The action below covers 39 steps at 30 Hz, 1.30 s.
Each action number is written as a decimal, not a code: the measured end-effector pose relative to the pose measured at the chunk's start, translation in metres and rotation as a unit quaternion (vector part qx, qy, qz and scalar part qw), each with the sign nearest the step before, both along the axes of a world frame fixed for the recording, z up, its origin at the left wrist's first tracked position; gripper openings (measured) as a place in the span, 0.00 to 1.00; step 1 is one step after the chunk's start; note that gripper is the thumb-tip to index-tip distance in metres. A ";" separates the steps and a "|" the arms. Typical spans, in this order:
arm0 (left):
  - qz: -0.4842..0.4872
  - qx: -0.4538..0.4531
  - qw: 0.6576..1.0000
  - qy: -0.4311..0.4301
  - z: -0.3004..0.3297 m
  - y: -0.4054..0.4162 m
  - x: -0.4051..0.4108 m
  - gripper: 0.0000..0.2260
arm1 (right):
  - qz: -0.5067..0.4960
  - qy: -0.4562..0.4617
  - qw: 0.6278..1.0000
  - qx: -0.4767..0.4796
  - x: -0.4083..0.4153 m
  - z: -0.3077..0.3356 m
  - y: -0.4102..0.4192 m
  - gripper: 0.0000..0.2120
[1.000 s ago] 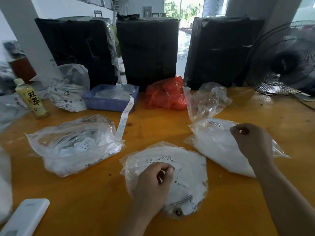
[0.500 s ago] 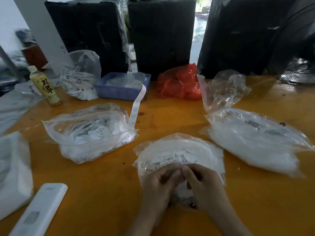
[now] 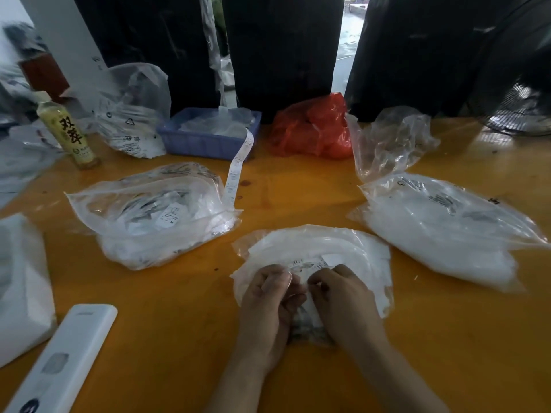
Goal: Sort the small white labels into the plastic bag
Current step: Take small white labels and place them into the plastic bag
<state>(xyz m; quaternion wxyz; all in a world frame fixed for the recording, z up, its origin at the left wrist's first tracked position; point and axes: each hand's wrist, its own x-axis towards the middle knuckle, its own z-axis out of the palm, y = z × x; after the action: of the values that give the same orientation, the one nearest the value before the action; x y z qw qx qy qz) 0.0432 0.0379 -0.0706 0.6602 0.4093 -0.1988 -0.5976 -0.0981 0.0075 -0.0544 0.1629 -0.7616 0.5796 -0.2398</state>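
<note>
Far left on the orange desk (image 3: pixel 185 338) there's a white remote-looking gadget (image 3: pixel 64 357) and a tea bottle (image 3: pixel 69 133) further back. Next over, a fat clear bag of labels (image 3: pixel 155 216) lies on its side, with a blue tray (image 3: pixel 208 135) behind it and a printed label strip (image 3: pixel 238 168) trailing out of the tray down to that bag.

Dead center is the plastic bag (image 3: pixel 316 251) that's being worked on, lying flat right in front of the person and already stuffed with small white labels (image 3: pixel 333 259). The left hand (image 3: pixel 268 305) has its fingers curled and pinching the near edge of the film, and the right hand (image 3: pixel 343 302) is doing the same just beside it, fingertips nearly meeting. Can't tell if there's a loose label pinched in there too, it's too blurry.

My read: this is the step of getting the mouth open or feeding labels in. Next move probably needs the two pinches pulled apart gently so the thin film separates without spilling the stack.

Off to the right sit a red bag (image 3: pixel 313 129), an empty crumpled clear bag (image 3: pixel 390 138) and another full white bag (image 3: pixel 441 228).
</note>
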 end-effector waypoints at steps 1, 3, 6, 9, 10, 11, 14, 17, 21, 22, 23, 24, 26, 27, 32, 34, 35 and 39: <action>-0.004 -0.007 1.000 -0.019 0.001 0.002 -0.001 0.01 | 0.009 0.003 1.000 -0.004 0.000 0.002 -0.001 0.06; -0.005 -0.008 0.999 -0.048 0.002 0.003 -0.002 0.02 | 0.043 0.021 0.999 0.001 -0.001 0.007 -0.002 0.07; 0.002 0.011 0.997 -0.075 0.003 0.002 -0.005 0.08 | 0.091 0.079 0.992 0.023 -0.004 0.007 -0.006 0.16; 0.003 0.036 0.995 -0.095 0.007 0.002 -0.014 0.13 | 0.080 0.089 0.992 0.038 -0.013 0.004 -0.008 0.19; -0.003 0.041 0.993 -0.115 0.008 0.003 -0.017 0.13 | 0.073 0.086 0.993 0.040 -0.017 0.002 -0.008 0.18; -0.008 0.043 0.989 -0.143 0.008 0.003 -0.021 0.11 | 0.067 0.075 0.994 0.042 -0.022 0.000 -0.008 0.16; -0.021 0.017 0.968 -0.248 0.010 0.003 -0.026 0.09 | 0.036 0.006 0.998 0.045 -0.037 -0.004 -0.009 0.08; -0.027 -0.036 0.952 -0.303 0.017 -0.001 -0.023 0.11 | 0.004 -0.065 0.998 0.014 -0.047 -0.006 -0.013 0.03; -0.018 -0.029 0.960 -0.277 0.014 -0.001 -0.023 0.10 | -0.007 -0.143 0.990 0.000 -0.049 -0.007 -0.013 0.01; -0.005 -0.010 0.968 -0.251 0.011 -0.001 -0.024 0.11 | -0.011 -0.156 0.988 -0.001 -0.048 -0.007 -0.011 0.01; 0.009 0.013 0.974 -0.224 0.008 -0.001 -0.024 0.13 | -0.016 -0.171 0.985 0.001 -0.047 -0.007 -0.010 0.01; 0.021 0.031 0.978 -0.207 0.006 0.000 -0.024 0.14 | -0.019 -0.193 0.981 0.007 -0.047 -0.007 -0.009 0.01; 0.033 0.050 0.975 -0.215 0.002 0.002 -0.022 0.10 | -0.005 -0.247 0.968 0.033 -0.049 -0.006 -0.007 0.02; 0.035 0.052 0.972 -0.226 0.000 0.004 -0.022 0.07 | 0.019 -0.274 0.961 0.044 -0.050 -0.006 -0.006 0.01; 0.030 0.037 0.971 -0.236 0.002 0.009 -0.021 0.04 | 0.064 -0.375 0.925 0.012 -0.056 -0.006 0.004 0.07; 0.030 0.027 0.975 -0.219 0.006 0.012 -0.021 0.05 | 0.046 -0.389 0.920 0.000 -0.058 -0.009 0.005 0.04; 0.027 0.020 0.976 -0.217 0.007 0.013 -0.020 0.06 | 0.040 -0.392 0.919 -0.002 -0.058 -0.010 0.006 0.03; 0.001 -0.002 0.972 -0.233 0.011 0.020 -0.019 0.10 | 0.032 -0.392 0.919 0.006 -0.057 -0.015 0.008 0.08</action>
<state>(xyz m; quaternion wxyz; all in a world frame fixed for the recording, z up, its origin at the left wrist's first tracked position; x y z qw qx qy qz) 0.0245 0.0574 -0.0594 0.5970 0.5361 -0.3479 -0.4849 -0.1556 0.0150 -0.0692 0.3890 -0.6235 0.4461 -0.5108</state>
